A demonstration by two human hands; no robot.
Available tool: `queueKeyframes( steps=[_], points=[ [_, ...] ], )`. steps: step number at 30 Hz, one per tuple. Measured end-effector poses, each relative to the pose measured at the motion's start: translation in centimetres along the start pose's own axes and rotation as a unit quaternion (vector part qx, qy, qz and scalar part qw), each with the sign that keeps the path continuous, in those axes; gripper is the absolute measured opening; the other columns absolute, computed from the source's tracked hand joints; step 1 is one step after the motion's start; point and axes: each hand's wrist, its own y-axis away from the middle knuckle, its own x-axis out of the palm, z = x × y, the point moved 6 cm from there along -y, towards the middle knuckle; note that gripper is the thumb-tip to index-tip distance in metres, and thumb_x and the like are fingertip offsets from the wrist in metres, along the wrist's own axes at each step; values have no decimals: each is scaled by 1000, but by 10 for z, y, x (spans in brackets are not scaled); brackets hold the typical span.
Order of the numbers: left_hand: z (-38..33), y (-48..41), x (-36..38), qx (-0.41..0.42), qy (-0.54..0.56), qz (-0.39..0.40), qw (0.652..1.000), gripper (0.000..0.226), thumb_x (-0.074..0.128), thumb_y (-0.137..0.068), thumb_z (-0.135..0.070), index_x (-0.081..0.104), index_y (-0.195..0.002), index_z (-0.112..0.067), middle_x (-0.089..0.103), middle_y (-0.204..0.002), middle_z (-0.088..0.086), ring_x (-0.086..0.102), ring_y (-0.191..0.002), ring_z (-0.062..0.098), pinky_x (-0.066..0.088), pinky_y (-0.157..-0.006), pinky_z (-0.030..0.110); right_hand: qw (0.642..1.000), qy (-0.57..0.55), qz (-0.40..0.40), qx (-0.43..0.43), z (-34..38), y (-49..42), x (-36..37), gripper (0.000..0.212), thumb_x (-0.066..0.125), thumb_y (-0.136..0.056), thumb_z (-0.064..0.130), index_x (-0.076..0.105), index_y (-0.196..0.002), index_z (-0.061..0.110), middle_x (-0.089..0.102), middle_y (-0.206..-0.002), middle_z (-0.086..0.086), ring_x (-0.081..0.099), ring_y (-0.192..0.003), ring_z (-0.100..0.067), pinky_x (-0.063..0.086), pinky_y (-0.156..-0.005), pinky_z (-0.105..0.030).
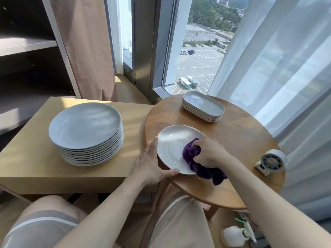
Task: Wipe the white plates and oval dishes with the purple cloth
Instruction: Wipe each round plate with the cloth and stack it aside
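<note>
The right hand (pixel 208 151) grips the crumpled purple cloth (pixel 192 154) on a round white plate (pixel 172 140); the left hand (pixel 150 163), fingers straight, steadies its rim; the label on the small white fan (pixel 272 161) is illegible.

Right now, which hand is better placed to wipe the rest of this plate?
The right hand: it grips the purple cloth on the plate, while the left hand only rests against its rim.

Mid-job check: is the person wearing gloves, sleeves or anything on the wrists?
No gloves on the left hand or right hand; no ring, watch or bracelet visible. Both forearms are uncovered to the frame's edge, no sleeves in view.
</note>
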Motion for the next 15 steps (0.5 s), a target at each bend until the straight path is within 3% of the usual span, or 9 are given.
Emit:
queueKeyframes(
  steps=[4,8,12,15],
  points=[
    [1,-1,1,3,17,4,1000,142,62,-47,-97,-23,-151,-50,-2,-170,-14,4,-157,14,19,-125,46,995,-58,42,-69,19,12,7,42,59,-82,13,69,-114,37,53,-116,9,51,-113,-23,50,-96,-41],
    [2,-1,5,-5,41,13,999,147,64,-43,-95,-23,-152,-50,-3,-171,-10,3,-158,16,19,-126,47,984,-115,57,-122,39,11,13,36,61,-82,9,70,-102,37,55,-117,11,53,-109,-18,49,-92,-35],
    [4,-3,5,-2,77,20,997,148,69,-44,-90,-23,-152,-51,-6,-171,-10,0,-157,16,18,-126,47,977,-146,39,-147,54,-1,14,38,70,-78,11,73,-108,33,58,-114,11,53,-105,-15,41,-81,-26],
    [5,-4,6,5,97,23,995,150,75,-45,-86,-22,-154,-49,-7,-170,-12,-3,-157,14,16,-127,46,975,-152,8,-162,65,-13,16,40,73,-78,16,70,-114,33,56,-116,8,51,-105,-16,39,-85,-28]
  ],
)
